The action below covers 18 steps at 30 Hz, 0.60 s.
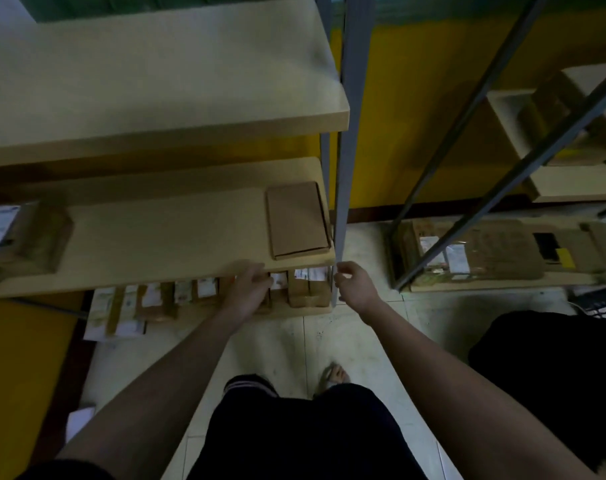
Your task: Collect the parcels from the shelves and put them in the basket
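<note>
— Where are the hands?
— The left hand (251,287) reaches under the middle shelf (149,237) toward the row of labelled parcels (204,294) standing on the bottom shelf; its fingertips are hidden behind the shelf edge, so I cannot tell whether they grasp anything. The right hand (355,284) hovers beside the grey upright post (350,133), fingers loosely curled, holding nothing.
— Other parcels?
— A flat brown box (296,220) lies on the middle shelf's right end. A dark basket (599,303) sits at the right edge.
</note>
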### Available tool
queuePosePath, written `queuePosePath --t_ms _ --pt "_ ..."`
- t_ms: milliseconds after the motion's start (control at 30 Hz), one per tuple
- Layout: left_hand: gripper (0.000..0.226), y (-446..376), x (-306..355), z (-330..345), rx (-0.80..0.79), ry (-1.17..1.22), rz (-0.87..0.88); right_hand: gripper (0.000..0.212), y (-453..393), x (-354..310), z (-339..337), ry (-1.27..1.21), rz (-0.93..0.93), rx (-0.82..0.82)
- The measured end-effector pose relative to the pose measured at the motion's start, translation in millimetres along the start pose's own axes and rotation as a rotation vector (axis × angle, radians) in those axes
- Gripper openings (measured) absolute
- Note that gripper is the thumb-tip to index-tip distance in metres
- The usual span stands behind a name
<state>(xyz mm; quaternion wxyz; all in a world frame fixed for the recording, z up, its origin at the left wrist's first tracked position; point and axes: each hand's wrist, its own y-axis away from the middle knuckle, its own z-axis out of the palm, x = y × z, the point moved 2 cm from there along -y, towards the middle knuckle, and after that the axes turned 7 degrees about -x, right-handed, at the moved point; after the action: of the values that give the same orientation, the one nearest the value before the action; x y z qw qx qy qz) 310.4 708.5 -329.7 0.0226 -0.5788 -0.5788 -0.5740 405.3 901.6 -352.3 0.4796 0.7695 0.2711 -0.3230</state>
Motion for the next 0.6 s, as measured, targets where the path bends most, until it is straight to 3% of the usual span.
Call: queuePosePath --t_ms 267,400,600 --pt "0.089 -58.5 13.2 4.5 -0.017 0.118 -0.168 0.052 -42.5 -13.2 8.9 -0.097 0.037 -0.049" --pt "0.070 -75.4 23.7 11.6 -0.049 0.238 -0.120 0.053 -60.4 -13.4 13.0 -0.155 0.038 -0.018" --pt "0.031 -92.1 14.9 16.1 -0.021 0.213 -0.093 0.053 -73.6 -10.4 19.3 -0.239 0.031 -0.015"
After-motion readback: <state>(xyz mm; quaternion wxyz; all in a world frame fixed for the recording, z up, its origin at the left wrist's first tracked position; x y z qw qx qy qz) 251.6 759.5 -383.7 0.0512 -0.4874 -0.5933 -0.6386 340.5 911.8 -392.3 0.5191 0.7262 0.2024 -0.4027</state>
